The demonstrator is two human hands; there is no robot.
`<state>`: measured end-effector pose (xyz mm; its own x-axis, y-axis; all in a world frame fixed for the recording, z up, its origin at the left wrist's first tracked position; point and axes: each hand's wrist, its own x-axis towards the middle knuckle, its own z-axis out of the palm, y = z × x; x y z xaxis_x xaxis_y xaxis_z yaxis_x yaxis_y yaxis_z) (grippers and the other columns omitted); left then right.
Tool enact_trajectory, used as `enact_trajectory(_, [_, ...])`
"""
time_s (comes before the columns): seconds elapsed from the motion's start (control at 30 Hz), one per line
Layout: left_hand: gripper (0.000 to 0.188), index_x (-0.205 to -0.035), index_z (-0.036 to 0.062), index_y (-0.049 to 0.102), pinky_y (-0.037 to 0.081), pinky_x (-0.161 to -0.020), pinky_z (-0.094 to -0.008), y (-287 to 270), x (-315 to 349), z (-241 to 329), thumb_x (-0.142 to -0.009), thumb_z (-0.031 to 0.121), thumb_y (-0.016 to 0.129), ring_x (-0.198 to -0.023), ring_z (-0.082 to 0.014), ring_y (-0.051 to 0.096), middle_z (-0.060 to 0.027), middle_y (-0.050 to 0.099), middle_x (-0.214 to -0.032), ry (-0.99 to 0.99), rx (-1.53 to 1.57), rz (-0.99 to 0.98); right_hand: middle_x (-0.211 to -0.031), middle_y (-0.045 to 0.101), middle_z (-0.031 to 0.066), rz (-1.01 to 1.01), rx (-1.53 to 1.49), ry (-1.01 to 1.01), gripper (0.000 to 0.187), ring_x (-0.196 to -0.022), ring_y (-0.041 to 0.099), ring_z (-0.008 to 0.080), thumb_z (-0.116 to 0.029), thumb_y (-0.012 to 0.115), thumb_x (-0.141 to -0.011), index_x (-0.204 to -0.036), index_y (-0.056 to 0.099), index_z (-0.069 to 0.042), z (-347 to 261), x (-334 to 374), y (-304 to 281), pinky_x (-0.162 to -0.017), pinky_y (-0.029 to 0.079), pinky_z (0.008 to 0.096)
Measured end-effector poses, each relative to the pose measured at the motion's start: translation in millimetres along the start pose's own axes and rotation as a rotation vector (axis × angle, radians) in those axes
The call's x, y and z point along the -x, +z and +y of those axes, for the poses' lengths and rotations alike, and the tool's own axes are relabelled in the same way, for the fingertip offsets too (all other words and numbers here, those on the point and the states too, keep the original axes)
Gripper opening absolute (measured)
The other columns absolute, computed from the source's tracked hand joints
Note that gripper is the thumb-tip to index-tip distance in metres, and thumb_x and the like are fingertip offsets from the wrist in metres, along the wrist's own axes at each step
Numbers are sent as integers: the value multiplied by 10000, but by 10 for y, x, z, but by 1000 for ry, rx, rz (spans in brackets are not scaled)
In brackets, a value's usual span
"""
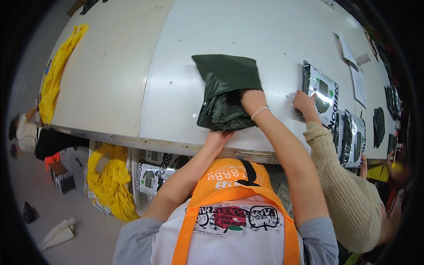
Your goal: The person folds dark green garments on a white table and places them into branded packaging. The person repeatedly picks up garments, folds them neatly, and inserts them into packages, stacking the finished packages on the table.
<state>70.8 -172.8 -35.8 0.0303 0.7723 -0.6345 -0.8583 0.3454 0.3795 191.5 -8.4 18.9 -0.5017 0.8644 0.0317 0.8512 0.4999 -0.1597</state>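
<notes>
Near the front edge of the table lies a dark green pouch (229,73), its mouth toward me. Folded, glossy dark green sheeting (225,110) shows at the mouth. My right hand (254,100), with a beaded bracelet at the wrist, reaches into the mouth, and its fingers are hidden there. From below, my left hand (218,139) grips the near edge of the folded sheeting, partly tucked under it.
To the right, a co-worker's hand (305,104) touches a printed clear package (322,90); more packages (353,139) lie beyond. Yellow sheeting (62,70) lies on the table's left end. Below the edge stand a bin of yellow material (108,176) and a white bin (140,201) of packages. Another person (33,134) is at left.
</notes>
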Motion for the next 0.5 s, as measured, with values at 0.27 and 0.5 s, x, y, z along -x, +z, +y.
enact_trajectory(0.27, [317,-1281,47,438,530,-895,-400,-41,21,-75,-970,104,438,-1111,-244,552,-109,530,-1255,114,-297,59,-960,671,159,-290,230,-307,266,-880,653,301,-195,487,-865,-989,685,-67,-473,-97,-180,-746,520,378])
enact_trajectory(0.5, [298,-1251,65,470,497,-921,-419,-66,-60,-94,-957,110,469,-1072,-255,556,-112,548,-1196,-44,-25,41,-1496,285,139,-68,-217,-126,598,-1377,269,273,-450,396,-935,-1426,352,-113,-375,-189,208,-1132,204,373])
